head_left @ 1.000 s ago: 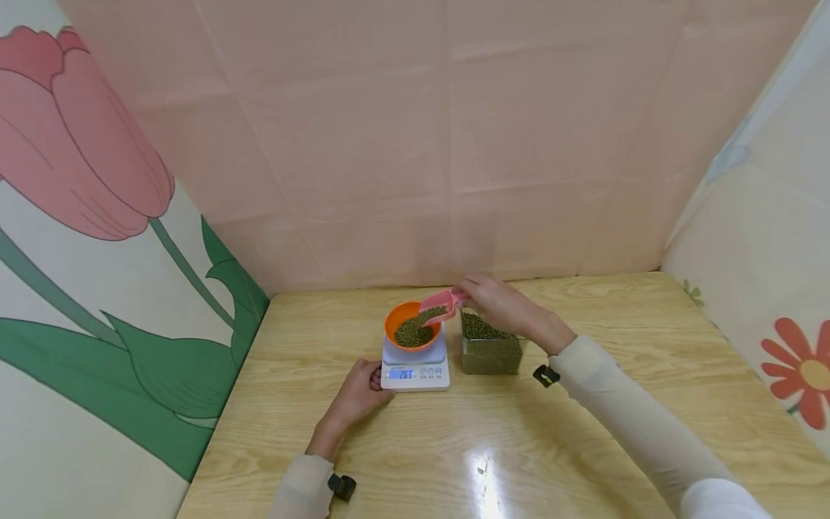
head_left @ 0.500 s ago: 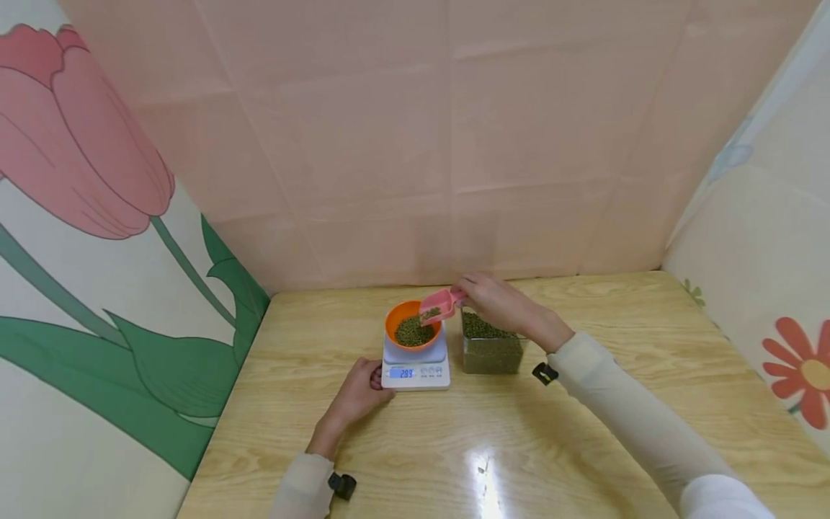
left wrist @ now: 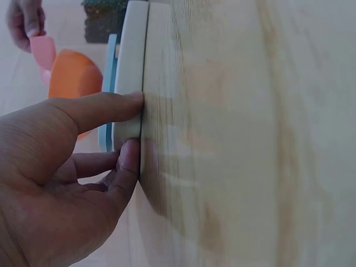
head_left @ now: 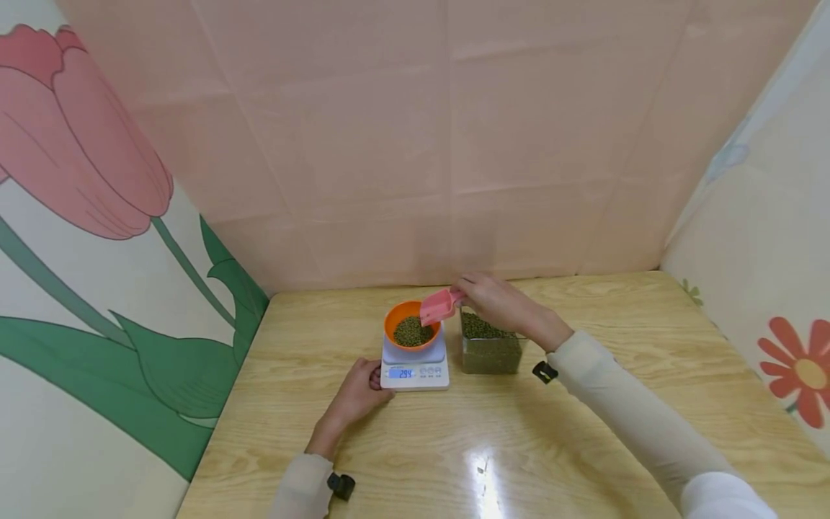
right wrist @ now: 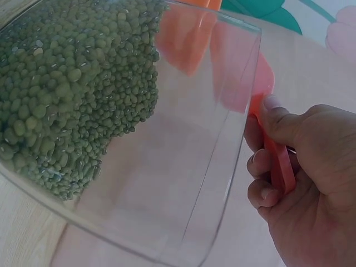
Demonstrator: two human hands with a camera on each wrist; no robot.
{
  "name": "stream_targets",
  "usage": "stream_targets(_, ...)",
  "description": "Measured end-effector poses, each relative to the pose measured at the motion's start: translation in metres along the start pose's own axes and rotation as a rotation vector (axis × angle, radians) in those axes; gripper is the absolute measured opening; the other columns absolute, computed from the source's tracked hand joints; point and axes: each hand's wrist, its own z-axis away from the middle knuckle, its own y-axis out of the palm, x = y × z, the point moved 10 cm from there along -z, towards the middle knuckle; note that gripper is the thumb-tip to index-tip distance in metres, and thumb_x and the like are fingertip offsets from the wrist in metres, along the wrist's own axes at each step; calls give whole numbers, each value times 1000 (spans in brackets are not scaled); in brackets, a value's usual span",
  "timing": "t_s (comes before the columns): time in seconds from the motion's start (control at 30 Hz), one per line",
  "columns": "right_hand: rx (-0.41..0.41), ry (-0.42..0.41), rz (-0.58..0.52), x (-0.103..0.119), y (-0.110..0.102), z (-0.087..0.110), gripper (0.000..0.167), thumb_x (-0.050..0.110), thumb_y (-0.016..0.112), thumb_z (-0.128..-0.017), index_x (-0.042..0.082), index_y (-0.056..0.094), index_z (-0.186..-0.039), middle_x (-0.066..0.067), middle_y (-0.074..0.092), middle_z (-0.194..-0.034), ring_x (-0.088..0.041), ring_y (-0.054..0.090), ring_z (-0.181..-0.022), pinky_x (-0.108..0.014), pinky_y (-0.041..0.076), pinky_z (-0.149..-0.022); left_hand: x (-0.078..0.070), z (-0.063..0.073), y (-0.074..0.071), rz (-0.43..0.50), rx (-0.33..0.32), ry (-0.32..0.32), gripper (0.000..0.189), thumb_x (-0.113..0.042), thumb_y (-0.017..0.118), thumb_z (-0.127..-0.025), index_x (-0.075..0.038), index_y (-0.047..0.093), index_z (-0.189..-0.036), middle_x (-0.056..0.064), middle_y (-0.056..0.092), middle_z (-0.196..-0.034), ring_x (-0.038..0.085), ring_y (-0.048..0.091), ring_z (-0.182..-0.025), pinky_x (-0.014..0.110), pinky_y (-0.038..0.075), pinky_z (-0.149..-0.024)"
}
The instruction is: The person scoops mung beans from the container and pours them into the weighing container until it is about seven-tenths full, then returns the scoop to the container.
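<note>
Pouring looks nearly done to me — right hand point(head_left: 499, 303) gripping the scoop point(head_left: 437, 307) over the bowl point(head_left: 393, 324) atop the scale point(head_left: 415, 358), left hand point(head_left: 357, 393) pinching the scale's edge — so next, mind its readout point(head_left: 401, 374)

The bowl point(head_left: 393, 316) is showing plain orange and the scoop point(head_left: 437, 305) is showing pink, its handle point(right wrist: 281, 164) looking redder in the right wrist view. The beans point(right wrist: 72, 83) are showing green through a colourless, clear container point(right wrist: 172, 189). The scale point(head_left: 415, 386) is showing white, its display point(head_left: 400, 374) glowing blue. The table point(head_left: 415, 447) is showing light brown wood grain, and the sleeves point(head_left: 642, 418) are showing cream. The back wall point(head_left: 447, 144) is wearing peachy pink; a pink tulip point(head_left: 91, 144) and green leaves point(head_left: 175, 367) are decorating the white left wall point(head_left: 58, 447), a red, yellow-centred flower point(head_left: 807, 371) the off-white right wall point(head_left: 746, 238).
</note>
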Motion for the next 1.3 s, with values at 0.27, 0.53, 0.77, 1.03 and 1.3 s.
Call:
stream_targets(0.27, -3, -6, 10, 2, -2, 0, 19, 9, 76, -98, -1, 75, -114, -13, 74, -108, -27, 73, -98, -38, 63, -87, -1, -1, 0, 2, 12, 11, 58, -4, 84, -88, 14, 60, -137, 15, 54, -110, 18, 53, -92, 19, 48, -74)
stream_targets(0.53, -6, -10, 19, 2, -1, -1, 18, 9, 76, -98, -1, 75, -112, -14, 73, -108, -28, 72, -98, -39, 63, -87, 2, 0, -1, -8, 5, -8, 59, -6, 84, -88, 13, 60, -139, 14, 54, -111, 18, 53, -93, 19, 47, -75)
stream_targets(0.77, -21, -22, 20, 3, 0, 0, 18, 10, 77, -98, -1, 75, -112, -13, 74, -108, -27, 72, -99, -39, 62, -88, 2, 1, -2, -10, 2, -8, 59, -5, 85, -88, 13, 60, -138, 15, 54, -110, 19, 52, -93, 19, 47, -75)
stream_targets(1.03, -39, -29, 18, 5, -3, 4, 20, 9, 79, -96, -2, 76, -113, -15, 74, -108, -29, 71, -100, -41, 62, -90, 2, 1, -1, 4, 0, 0, 58, -5, 85, -87, 14, 60, -137, 15, 54, -110, 19, 53, -93, 19, 47, -75)
stream_targets(1.3, -69, -43, 20, 5, -9, 8, 21, 9, 81, -94, -2, 76, -111, -14, 75, -107, -27, 72, -98, -39, 62, -88, 1, 1, -1, 15, -3, 16, 59, -3, 85, -85, 16, 60, -136, 17, 54, -109, 21, 54, -92, 19, 47, -74)
